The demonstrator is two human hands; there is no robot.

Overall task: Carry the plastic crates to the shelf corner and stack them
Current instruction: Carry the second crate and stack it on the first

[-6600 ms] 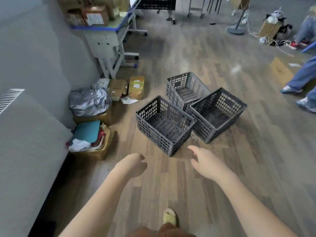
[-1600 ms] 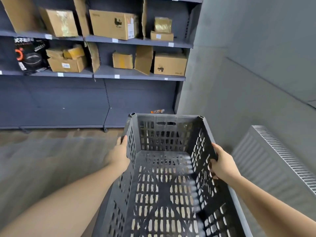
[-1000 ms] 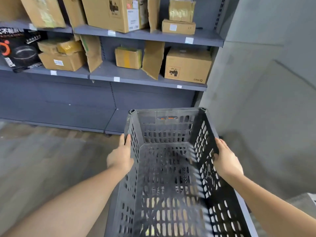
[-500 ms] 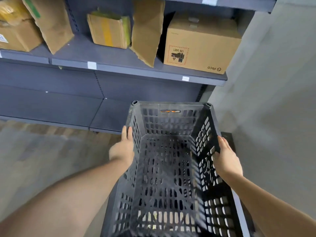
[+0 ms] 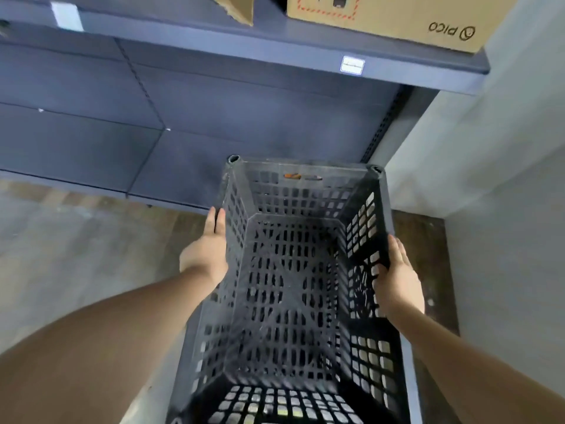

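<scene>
One dark grey perforated plastic crate (image 5: 290,289) is held between both hands, open side up, in front of the shelf unit (image 5: 244,96). Its far end points at the unit's lowest blue-grey panels; its far right corner lies near the unit's right upright, beside the grey wall (image 5: 504,185).

Left hand (image 5: 206,255): pressed flat against the outside of the crate's left wall, about midway along its length, fingers extended toward the shelf unit and thumb at the rim. The grip is grasping the crate by that wall.

Right hand (image 5: 397,280): set against the outside of the right wall, a little nearer the person than the left hand. Fingertips (image 5: 377,270) curl through the lattice openings; the grip is clenched on the crate.

The crate thus sits between the two grips, its far half projecting beyond them toward the shelf unit, its near end running out of view at the bottom edge.

On the shelf unit's board above, a cardboard box (image 5: 391,16) marked "PICO" stands at the right end. Wood-pattern floor (image 5: 76,255) lies left of the crate. Whether the crate rests on anything cannot be told.
</scene>
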